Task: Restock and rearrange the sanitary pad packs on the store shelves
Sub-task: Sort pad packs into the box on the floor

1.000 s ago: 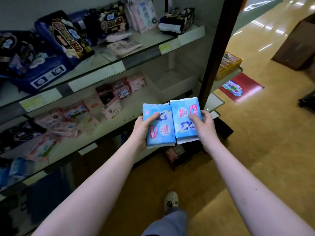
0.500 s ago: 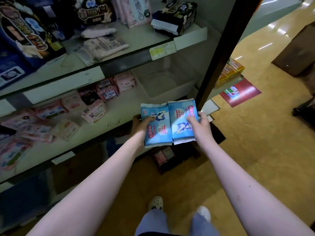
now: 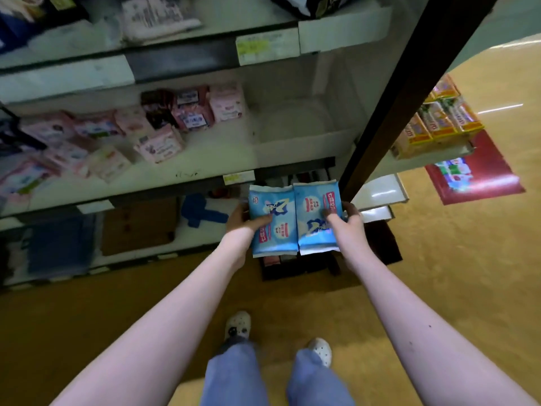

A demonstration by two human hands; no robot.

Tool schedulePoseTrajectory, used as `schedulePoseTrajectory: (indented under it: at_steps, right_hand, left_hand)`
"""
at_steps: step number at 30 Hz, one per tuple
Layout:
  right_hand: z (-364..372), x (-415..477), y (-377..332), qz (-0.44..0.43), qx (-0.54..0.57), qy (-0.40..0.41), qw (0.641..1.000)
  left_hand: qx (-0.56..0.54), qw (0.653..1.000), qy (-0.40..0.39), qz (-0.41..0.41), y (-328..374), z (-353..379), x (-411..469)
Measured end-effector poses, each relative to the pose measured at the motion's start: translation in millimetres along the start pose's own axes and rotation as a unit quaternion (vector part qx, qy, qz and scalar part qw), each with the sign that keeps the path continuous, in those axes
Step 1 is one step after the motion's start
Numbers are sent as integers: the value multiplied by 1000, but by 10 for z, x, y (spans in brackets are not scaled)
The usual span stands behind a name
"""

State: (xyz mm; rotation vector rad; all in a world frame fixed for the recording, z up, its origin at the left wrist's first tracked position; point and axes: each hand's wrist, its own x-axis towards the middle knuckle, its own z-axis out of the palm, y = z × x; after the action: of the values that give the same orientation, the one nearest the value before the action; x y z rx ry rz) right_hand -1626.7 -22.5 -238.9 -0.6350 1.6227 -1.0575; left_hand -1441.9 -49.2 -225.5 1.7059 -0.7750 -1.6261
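Observation:
I hold two light blue sanitary pad packs side by side in front of the shelf unit. My left hand (image 3: 244,222) grips the left blue pack (image 3: 272,227) by its left edge. My right hand (image 3: 345,222) grips the right blue pack (image 3: 314,218) by its right edge. Both packs hang in the air below the front edge of the middle shelf (image 3: 187,171), level with the lower shelf. On the middle shelf lie several pink pad packs (image 3: 159,143), with a dark pack (image 3: 155,105) behind them.
An empty white tray (image 3: 304,142) sits at the right end of the middle shelf. A dark upright post (image 3: 392,104) stands right of the packs. A dark box (image 3: 298,265) lies on the floor beneath them. Yellow boxes (image 3: 439,121) fill the neighbouring shelf.
Both hands have lowered the two blue packs from the middle shelf's front edge down toward the lower shelf. The view has tilted downward, showing both feet.

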Motion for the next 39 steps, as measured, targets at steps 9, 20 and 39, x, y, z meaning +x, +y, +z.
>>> schedulePoseTrajectory:
  at_steps: [9, 20, 39]
  right_hand:
    - [-145, 591, 647, 79, 28, -37, 996]
    - [-148, 1732, 2374, 112, -52, -17, 992]
    - [175, 2959, 4452, 118, -232, 96, 961]
  left_hand:
    - [-14, 1000, -2, -5, -593, 188, 572]
    - [-20, 997, 40, -69, -2097, 205, 2045]
    - [-31, 993, 39, -104, -4014, 414, 3648]
